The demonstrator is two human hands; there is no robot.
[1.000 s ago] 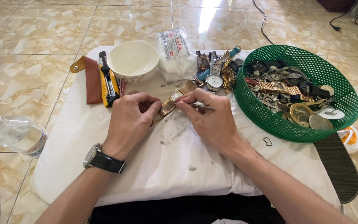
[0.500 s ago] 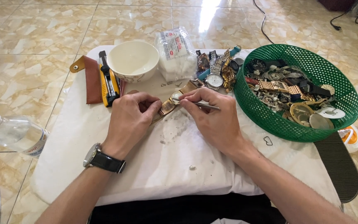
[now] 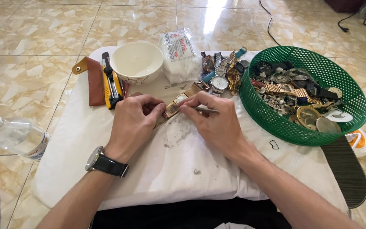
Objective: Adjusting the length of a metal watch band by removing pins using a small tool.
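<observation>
Two hands (image 3: 134, 121) (image 3: 212, 121) on one gold watch (image 3: 178, 104), one metal tool (image 3: 206, 110).

A white-clothed worktop (image 3: 183, 169) carries a white bowl (image 3: 137, 62) and yellow knife (image 3: 112, 82) far left, loose watches (image 3: 221, 72) far, a green basket (image 3: 318, 131) right.

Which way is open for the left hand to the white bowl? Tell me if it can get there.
Probably yes. The left hand holds the watch just below the bowl, and only bare cloth lies between them; it would have to let go of the watch first.
</observation>
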